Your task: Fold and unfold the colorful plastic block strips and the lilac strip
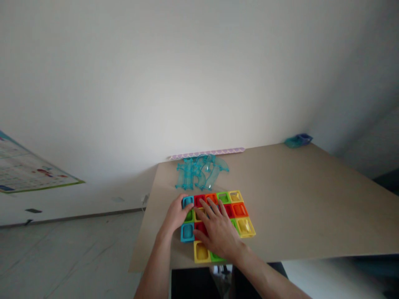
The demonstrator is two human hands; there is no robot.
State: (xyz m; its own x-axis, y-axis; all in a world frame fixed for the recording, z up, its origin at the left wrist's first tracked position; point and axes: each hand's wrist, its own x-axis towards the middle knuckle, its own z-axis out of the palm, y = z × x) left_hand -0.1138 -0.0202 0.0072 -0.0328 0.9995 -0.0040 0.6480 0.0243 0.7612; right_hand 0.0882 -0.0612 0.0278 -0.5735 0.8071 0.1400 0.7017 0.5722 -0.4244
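Square, hollow-topped blocks in several colours (pixel 245 226) stand side by side in rows near the table's front edge. My left hand (pixel 177 214) is at the left end of the rows. Its fingers curl round the outer side of a blue block (pixel 188 201) at the far left corner, the thumb resting over the block's near edge. Flat across the middle of the blocks lies my right hand (pixel 218 228), fingers spread, hiding several of them. A yellow block (pixel 202 251) and a partly covered green block (pixel 216 257) form the row closest to me.
Translucent teal track-like pieces (pixel 187 174) lie behind the blocks. A long pink patterned strip (pixel 207 153) runs along the wall. Teal and purple pieces (pixel 299 140) sit at the table's (pixel 296 199) far right corner. A poster (pixel 37 170) hangs at left.
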